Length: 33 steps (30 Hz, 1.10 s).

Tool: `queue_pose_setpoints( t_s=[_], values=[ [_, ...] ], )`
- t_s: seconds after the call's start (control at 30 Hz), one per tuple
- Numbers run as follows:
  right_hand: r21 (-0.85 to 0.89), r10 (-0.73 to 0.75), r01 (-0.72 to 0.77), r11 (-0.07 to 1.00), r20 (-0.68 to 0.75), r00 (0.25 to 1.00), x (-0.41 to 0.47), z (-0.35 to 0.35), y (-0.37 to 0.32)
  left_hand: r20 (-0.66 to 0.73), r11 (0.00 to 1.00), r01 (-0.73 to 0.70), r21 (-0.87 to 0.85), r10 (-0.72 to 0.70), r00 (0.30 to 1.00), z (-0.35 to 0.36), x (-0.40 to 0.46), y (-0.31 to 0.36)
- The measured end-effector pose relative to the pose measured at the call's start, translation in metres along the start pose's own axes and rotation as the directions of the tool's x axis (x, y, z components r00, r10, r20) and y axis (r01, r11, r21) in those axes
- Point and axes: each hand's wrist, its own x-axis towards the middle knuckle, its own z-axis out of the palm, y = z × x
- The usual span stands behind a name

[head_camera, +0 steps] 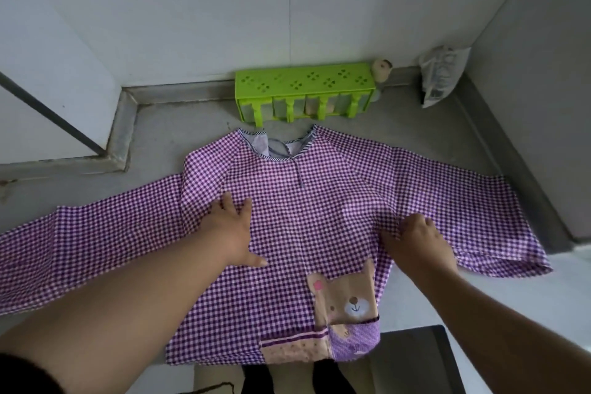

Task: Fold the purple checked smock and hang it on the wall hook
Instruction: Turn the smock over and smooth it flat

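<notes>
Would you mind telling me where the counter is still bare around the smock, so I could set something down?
Bare counter lies left of the green rack, behind the smock's sleeve. Another patch sits between rack and plastic bag. The middle is crowded: both the left hand and right hand are on the cloth.

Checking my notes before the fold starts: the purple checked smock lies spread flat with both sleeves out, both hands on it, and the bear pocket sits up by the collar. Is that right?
Not quite. In the head view the bear pocket sits low, near the hem on the person's right, not by the collar. The rest holds: the purple checked smock lies spread with both sleeves out, and the left hand and right hand rest on it.
</notes>
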Motion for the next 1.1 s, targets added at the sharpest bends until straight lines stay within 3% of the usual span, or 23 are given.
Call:
queue_pose_setpoints(
  t_s=[0.1,0.17,0.27,0.37,0.47,0.57,0.63,0.67,0.83,0.93,1.1],
  values=[
    [0.041,0.091,-0.101,0.994,0.198,0.976,-0.018,0.002,0.004,-0.096,0.996,-0.072,0.061,0.078,0.992,-0.005,0.000,0.008],
    [-0.061,0.199,-0.190,0.980,0.356,0.913,-0.021,-0.005,-0.005,-0.186,0.957,-0.272,0.104,0.287,0.940,-0.007,-0.001,0.021],
    [-0.134,0.298,-0.267,0.954,0.491,0.818,-0.022,0.000,-0.013,-0.168,0.908,-0.418,0.001,0.413,0.895,-0.007,-0.008,0.051],
    [0.144,0.064,-0.131,0.981,0.396,0.916,-0.027,0.013,-0.010,-0.071,0.947,-0.321,0.003,0.320,0.945,-0.005,-0.011,0.077],
    [0.421,-0.059,-0.089,0.903,0.324,0.944,-0.043,0.010,-0.007,-0.059,0.958,-0.257,0.126,0.266,0.962,-0.004,-0.006,0.081],
    [0.640,-0.026,-0.265,0.721,0.408,0.913,-0.051,0.010,-0.001,-0.052,0.950,-0.247,0.189,0.261,0.964,-0.005,-0.001,0.078],
    [0.674,-0.022,-0.411,0.614,0.535,0.844,-0.056,0.012,0.008,-0.043,0.946,-0.242,0.216,0.256,0.966,-0.006,0.000,0.077],
    [0.655,-0.048,-0.438,0.616,0.586,0.809,-0.057,0.013,0.013,-0.039,0.944,-0.240,0.229,0.255,0.966,-0.007,0.000,0.076],
    [0.615,-0.269,-0.314,0.723,0.669,0.693,-0.071,0.018,0.020,-0.015,0.938,-0.242,0.249,0.254,0.967,-0.011,0.001,0.073],
    [0.630,-0.325,-0.169,0.758,0.590,0.739,-0.078,0.019,0.017,0.004,0.936,-0.235,0.262,0.243,0.970,-0.011,0.000,0.074],
    [0.754,-0.334,-0.183,0.631,0.477,0.813,-0.088,0.016,0.019,0.031,0.928,-0.223,0.299,0.224,0.974,-0.013,0.002,0.075]
  ],
)
